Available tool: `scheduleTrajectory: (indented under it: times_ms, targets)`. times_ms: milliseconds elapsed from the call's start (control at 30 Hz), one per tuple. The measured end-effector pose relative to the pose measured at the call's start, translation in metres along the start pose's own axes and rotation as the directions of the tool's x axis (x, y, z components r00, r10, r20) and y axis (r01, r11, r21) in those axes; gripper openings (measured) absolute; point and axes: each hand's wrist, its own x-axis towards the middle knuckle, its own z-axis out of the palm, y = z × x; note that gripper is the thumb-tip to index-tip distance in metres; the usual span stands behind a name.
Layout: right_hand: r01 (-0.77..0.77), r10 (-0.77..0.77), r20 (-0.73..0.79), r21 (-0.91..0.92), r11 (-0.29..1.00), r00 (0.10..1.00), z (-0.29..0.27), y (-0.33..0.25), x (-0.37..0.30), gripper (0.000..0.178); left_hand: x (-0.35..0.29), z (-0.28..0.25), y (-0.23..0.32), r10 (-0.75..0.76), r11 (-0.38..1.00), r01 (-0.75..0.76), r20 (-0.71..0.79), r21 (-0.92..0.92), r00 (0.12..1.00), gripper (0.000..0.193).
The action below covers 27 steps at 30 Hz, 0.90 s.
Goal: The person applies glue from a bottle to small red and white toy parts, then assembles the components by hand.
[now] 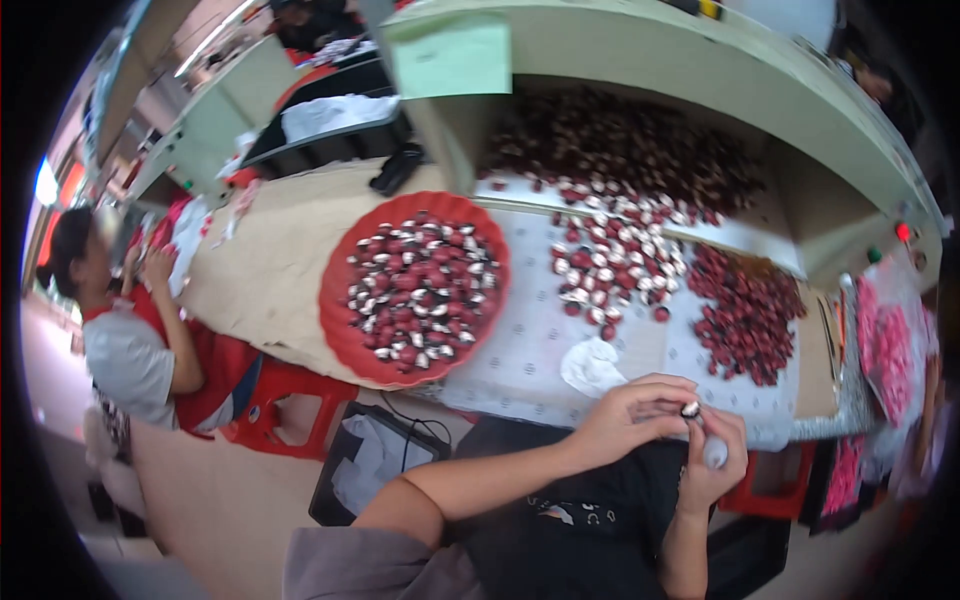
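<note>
Close to the table's front edge, my left hand [635, 415] pinches a small rounded piece [690, 410], dark with a white patch, between its fingertips. Against that piece rest the fingers of my right hand [722, 468], curled around a pale, stubby tube-like tool [714, 452]; its tip is hidden. Just beyond my left hand lies a crumpled white cloth or tissue [593, 366]. Loose red-and-white pieces [615, 270] spread over the white patterned sheet [515, 330], and a heap of dark red pieces [745, 320] sits to the right.
A scalloped red basin [335, 290] full of similar pieces stands left of the sheet. Under the green-white shelf [640, 35] is a darker pile [620, 140]. Pink items in a plastic bag [890, 345] are at right. A co-worker [140, 330] sits at left beside a black bin [290, 150].
</note>
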Motion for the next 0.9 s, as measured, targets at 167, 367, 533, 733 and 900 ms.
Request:
scheduleTrajectory:
  times_ms: [167, 367, 533, 733, 900]
  targets:
    - [0.122, -0.122, 0.049, 0.001, 0.993, 0.991, 0.007, -0.004, -0.009, 0.024, -0.014, -0.001, 0.0, -0.216, 0.899, 0.204, 0.012, -0.386, 0.976, 0.033]
    - [0.077, -0.074, 0.139, -0.023, 0.997, 0.988, -0.001, -0.011, -0.007, 0.025, -0.018, -0.001, 0.003, -0.242, 0.909, 0.241, 0.041, -0.342, 0.97, 0.028]
    - [0.124, -0.129, 0.173, 0.041, 0.991, 0.976, 0.003, -0.017, 0.001, 0.022, -0.023, -0.008, 0.016, -0.157, 0.954, 0.154, 0.006, -0.258, 0.988, 0.023]
    - [0.22, -0.233, 0.13, 0.107, 0.97, 0.964, 0.005, -0.008, 0.003, 0.028, -0.022, -0.003, 0.012, -0.092, 0.981, 0.087, -0.02, -0.174, 0.996, 0.023]
    - [0.121, -0.144, 0.173, 0.137, 0.983, 0.974, 0.003, -0.007, -0.001, 0.028, -0.025, -0.001, 0.01, -0.138, 0.958, 0.125, -0.033, -0.256, 0.99, 0.021]
